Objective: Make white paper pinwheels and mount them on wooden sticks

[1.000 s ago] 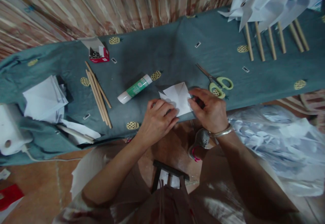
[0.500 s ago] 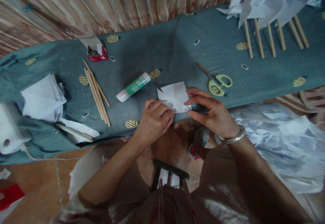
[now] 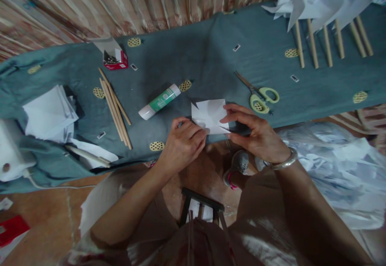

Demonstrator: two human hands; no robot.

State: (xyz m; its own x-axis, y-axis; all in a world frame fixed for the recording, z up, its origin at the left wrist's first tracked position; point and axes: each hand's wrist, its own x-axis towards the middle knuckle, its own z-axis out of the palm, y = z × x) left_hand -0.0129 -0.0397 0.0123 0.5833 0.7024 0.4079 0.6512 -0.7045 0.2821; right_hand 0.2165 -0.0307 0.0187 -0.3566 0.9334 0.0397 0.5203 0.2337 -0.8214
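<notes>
Left grip [image 3: 187,140] closed on paper [image 3: 209,111], right grip [image 3: 256,133] parted at its edge, glue stick [image 3: 159,102] and scissors [image 3: 253,90] beyond

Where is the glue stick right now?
In the head view, the glue stick lies left of centre on the tablecloth, between the wooden sticks and the white paper.

Glue stick [image 3: 159,102] and scissors [image 3: 252,89] flank open cloth [image 3: 208,71]

Pleated curtain [image 3: 144,4], white device [image 3: 14,147] with cord [image 3: 60,188], red object [image 3: 13,230] on brown floor [image 3: 51,213]
</notes>
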